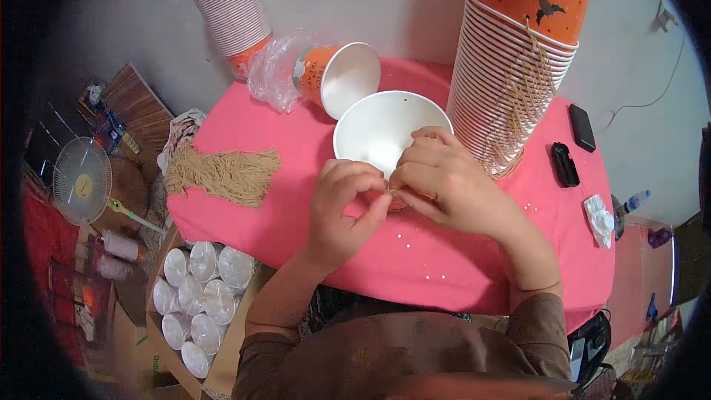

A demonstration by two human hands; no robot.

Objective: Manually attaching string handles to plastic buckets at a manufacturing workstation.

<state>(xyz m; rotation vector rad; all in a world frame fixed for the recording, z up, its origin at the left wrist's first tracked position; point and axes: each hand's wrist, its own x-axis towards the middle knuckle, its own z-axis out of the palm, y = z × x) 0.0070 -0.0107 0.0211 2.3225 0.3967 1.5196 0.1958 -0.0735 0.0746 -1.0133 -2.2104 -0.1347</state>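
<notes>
White-lined bucket [363, 127] beyond, my left hand [342, 207] and right hand [443, 178] meet, pinching something tiny [391, 191] (fastening it, probably); next needs steadiness.

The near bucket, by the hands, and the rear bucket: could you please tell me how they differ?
The near bucket opens upward; the rear bucket lies tipped. The left hand and right hand are at the near bucket; clear plastic adjoins the rear bucket. Both are white inside, orange outside.
</notes>
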